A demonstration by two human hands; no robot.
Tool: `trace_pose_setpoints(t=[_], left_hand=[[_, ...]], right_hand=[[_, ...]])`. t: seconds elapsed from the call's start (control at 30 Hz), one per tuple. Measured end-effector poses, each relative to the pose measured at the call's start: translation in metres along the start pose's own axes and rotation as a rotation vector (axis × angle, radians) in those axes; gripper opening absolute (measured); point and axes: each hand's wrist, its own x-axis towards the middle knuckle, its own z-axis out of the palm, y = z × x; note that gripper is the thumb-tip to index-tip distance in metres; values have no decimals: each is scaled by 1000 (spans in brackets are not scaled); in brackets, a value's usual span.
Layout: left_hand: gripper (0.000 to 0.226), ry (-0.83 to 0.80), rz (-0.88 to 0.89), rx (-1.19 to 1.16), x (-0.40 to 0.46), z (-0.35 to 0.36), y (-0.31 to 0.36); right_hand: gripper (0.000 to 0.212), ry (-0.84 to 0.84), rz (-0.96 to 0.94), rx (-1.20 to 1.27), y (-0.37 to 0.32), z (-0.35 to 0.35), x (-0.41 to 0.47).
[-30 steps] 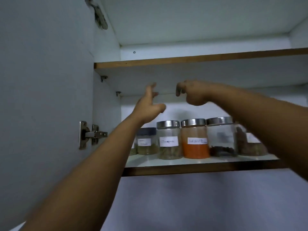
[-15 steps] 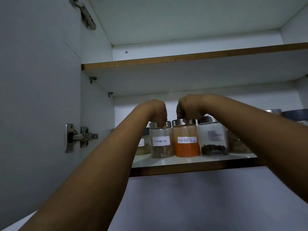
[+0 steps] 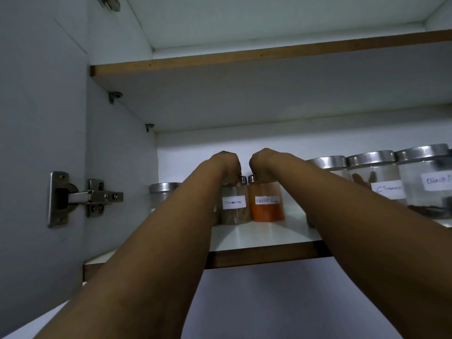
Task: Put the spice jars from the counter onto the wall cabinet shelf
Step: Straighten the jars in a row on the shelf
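Both arms reach up into the open wall cabinet. The left hand (image 3: 226, 162) curls over the lid of the cinnamon jar (image 3: 235, 205), grip closed on its top. The right hand (image 3: 263, 162) clamps the lid of the red chilli powder jar (image 3: 267, 204) the same way. The two jars stand upright, touching, on the lower shelf (image 3: 264, 234). More steel-lidded jars (image 3: 374, 174) sit to the right, another lidded jar (image 3: 162, 192) to the left, near the door hinge (image 3: 83, 198).
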Motion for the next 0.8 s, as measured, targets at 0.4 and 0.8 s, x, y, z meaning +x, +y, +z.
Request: trace_pose_setpoints(t=[0.4, 0.8], left_hand=[[44, 189, -21, -390, -13, 12, -33], [38, -79, -196, -285, -38, 9, -59]], right_hand=[[32, 52, 31, 147, -2, 14, 4], [42, 49, 43, 194, -7, 17, -2]])
